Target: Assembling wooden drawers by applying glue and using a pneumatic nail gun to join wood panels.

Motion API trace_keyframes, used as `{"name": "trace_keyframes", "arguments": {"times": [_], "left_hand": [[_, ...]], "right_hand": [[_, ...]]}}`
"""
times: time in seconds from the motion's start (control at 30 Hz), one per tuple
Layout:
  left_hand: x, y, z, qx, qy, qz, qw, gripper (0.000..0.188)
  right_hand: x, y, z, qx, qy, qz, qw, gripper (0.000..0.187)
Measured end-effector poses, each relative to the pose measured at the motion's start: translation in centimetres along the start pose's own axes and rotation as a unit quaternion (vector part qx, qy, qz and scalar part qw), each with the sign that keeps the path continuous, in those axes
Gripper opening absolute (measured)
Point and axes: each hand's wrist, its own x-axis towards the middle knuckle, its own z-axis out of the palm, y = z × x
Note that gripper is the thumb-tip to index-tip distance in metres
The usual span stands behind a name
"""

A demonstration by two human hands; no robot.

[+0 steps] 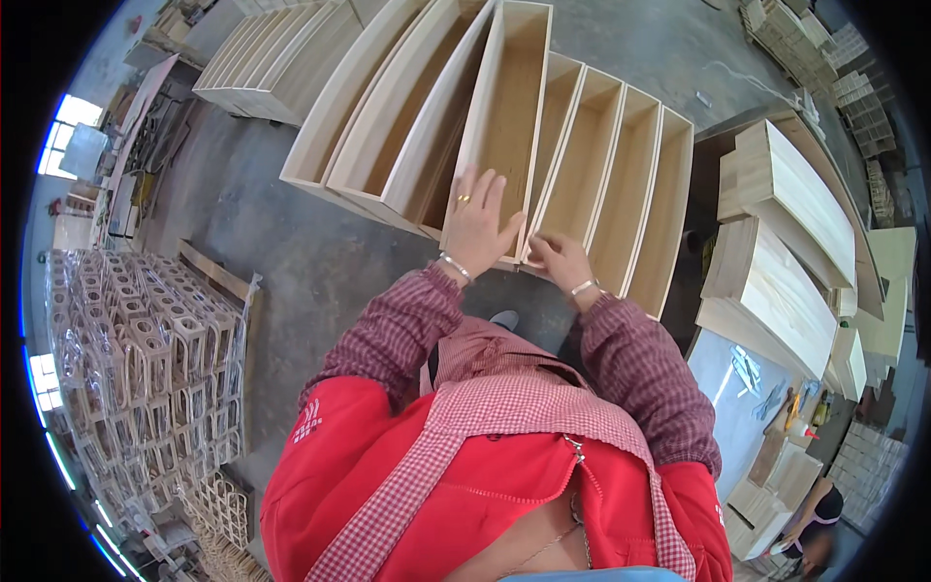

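Observation:
A row of long, open pale wooden drawer boxes (pixel 593 145) stands before me, their narrow ends toward me. One wooden drawer box (pixel 506 92) in the middle sits higher than its neighbours. My left hand (pixel 477 223) lies over the near end of this raised box, fingers stretched out and thumb apart, a ring on one finger. Close to its right, my right hand (pixel 564 260) is at the box's near right corner with fingers curled in a pinch. Whatever those fingertips hold, if anything, is hidden.
More wooden boxes (pixel 286 58) stand behind at left. At left rises a plastic-wrapped stack of wooden frames (pixel 145 339). At right, a worktable (pixel 713 364) bears wooden boxes (pixel 790 281), metal strips (pixel 745 371) and tools. Another person (pixel 817 519) is at lower right.

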Motion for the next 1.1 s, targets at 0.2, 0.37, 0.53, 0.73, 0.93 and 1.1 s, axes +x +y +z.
{"name": "trace_keyframes", "arguments": {"times": [0.2,0.37,0.53,0.73,0.93,1.1], "left_hand": [[6.3,1.4,3.4,-0.156,-0.376,-0.317,0.856,0.049],[8.7,1.6,6.1,-0.025,-0.329,-0.269,0.905,0.029],[9.0,-1.9,4.4,-0.022,-0.227,-0.254,0.94,0.024],[10.3,-4.1,3.6,0.016,-0.216,-0.169,0.961,0.02],[11.0,-6.2,5.5,0.064,-0.2,-0.166,0.964,0.019],[11.0,-7.2,6.7,0.084,-0.192,-0.163,0.964,0.019]], "right_hand": [[-9.9,11.4,-8.6,0.057,0.075,0.066,0.993,0.016],[-21.7,16.9,-13.9,0.111,0.257,0.231,0.932,0.015],[-30.5,20.1,-14.2,0.075,0.333,0.316,0.885,0.016],[-31.1,22.3,-13.6,0.072,0.331,0.325,0.883,0.014],[-30.7,23.8,-12.8,0.036,0.323,0.324,0.888,0.012],[-30.3,25.2,-12.4,0.001,0.317,0.325,0.891,0.011]]}}
